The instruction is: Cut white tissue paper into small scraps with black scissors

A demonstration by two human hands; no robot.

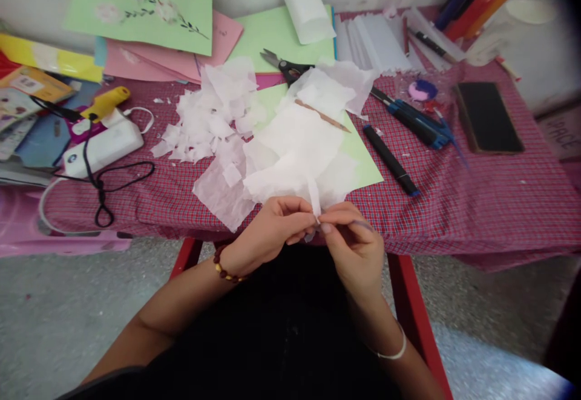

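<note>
at the near edge of the table, both hands meet over the lap. the left hand and the right hand are drawn close, fingertips almost touching, and each pinches the lower end of a narrow tissue strip between thumb and forefinger. the strip rises from the fingers toward a heap of white tissue sheets lying just beyond the hands on a green paper sheet. a thin wooden stick rests on top of that heap. beyond the left hand sits a pile of small torn scraps; farther back are scissors. beyond the right hand, a black marker lies on the red checked cloth, with blue pens and a dark phone farther out. far out past the left hand are a yellow glue gun and a looped black cord. the left wrist wears a bead bracelet, the right 1 pale bangle.
</note>
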